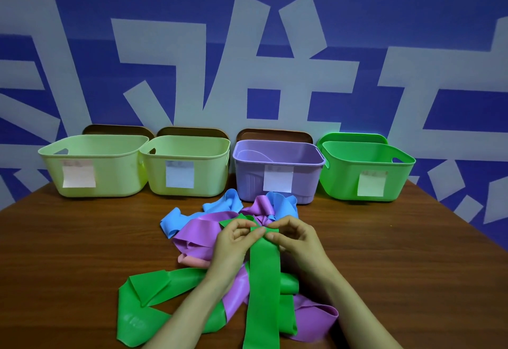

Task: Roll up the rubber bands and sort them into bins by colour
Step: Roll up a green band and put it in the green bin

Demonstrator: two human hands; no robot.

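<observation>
A long green band [264, 280] lies flat toward me over a heap of bands. My left hand [233, 244] and my right hand [297, 238] both pinch its far end, where a small fold is curled between the fingertips. Under it lie purple bands [200, 229], blue bands [176, 220], a pink band [189, 260] and another green band [145, 304]. Along the wall stand two pale yellow-green bins [93, 167] [187, 165], a purple bin [277, 156] and a green bin [365, 172], each with a paper label.
The bins and bands rest on a brown wooden table [68, 238]. Lids lean behind the bins against a blue wall with large pale characters. The table's right edge slants near the green bin.
</observation>
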